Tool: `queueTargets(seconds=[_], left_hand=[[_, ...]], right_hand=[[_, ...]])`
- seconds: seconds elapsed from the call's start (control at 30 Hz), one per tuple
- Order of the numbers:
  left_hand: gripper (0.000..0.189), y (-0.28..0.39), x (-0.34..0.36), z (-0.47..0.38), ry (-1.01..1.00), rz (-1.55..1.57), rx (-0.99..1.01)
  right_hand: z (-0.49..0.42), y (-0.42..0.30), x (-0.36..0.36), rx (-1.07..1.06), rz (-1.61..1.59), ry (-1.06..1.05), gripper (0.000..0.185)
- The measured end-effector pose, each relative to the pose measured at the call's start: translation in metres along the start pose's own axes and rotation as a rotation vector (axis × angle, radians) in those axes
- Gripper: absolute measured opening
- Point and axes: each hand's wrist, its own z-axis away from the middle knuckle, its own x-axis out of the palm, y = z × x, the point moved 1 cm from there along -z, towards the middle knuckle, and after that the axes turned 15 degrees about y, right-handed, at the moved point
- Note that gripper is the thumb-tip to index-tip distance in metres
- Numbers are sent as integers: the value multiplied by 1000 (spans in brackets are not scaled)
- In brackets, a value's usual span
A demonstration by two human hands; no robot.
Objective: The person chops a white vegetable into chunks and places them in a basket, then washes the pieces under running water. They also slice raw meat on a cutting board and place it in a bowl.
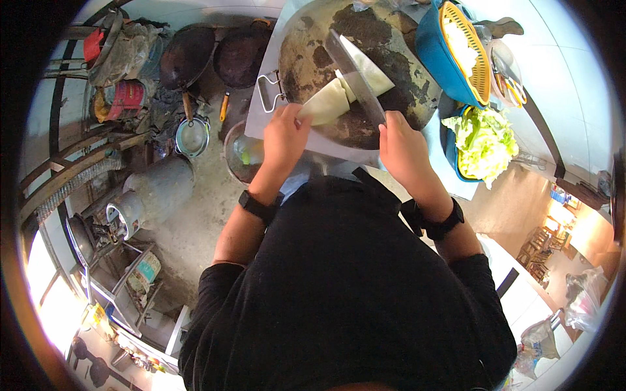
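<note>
On a large round cutting board (303,63) with dark, worn patches lies a pale, flat slab of food (326,103). My left hand (287,131) grips its near left end, thumb and fingers pinched together. My right hand (402,144) holds a broad-bladed kitchen knife (359,83) by its handle, which the fingers mostly cover. The blade slants up and left across the food, just right of the slab. Beyond the blade, a paler, wedge-shaped piece (369,71) points right. Whether the two pieces are joined behind the blade is hidden.
Right of the board stand a blue basin (433,51) with a yellow colander (481,80) holding white pieces, and lettuce leaves (484,146) in a blue container. A wire handle (270,93) juts out left. Two woks (187,58), a bucket (234,161) and a gas cylinder (164,188) stand leftward.
</note>
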Motion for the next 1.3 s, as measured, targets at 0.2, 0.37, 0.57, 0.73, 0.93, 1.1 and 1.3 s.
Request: queueTargets(seconds=[0.2, 0.37, 0.57, 0.73, 0.93, 1.1, 1.3], left_hand=[[21, 2, 4, -1, 23, 55, 56], [20, 0, 3, -1, 6, 81, 70], [18, 0, 0, -4, -27, 109, 52], [19, -5, 2, -5, -31, 85, 115], [18, -18, 1, 1, -32, 23, 19], [18, -20, 2, -1, -11, 29, 55], [18, -17, 3, -2, -6, 59, 96]], right_hand=[[4, -12, 5, -6, -74, -28, 36], [6, -17, 12, -18, -15, -78, 38], [-15, -19, 12, 21, 77, -347, 29], [-27, -13, 32, -16, 62, -376, 30], [-18, -3, 61, 2, 17, -182, 33], [-13, -15, 30, -14, 15, -47, 31], [-9, -32, 12, 41, -3, -171, 33]])
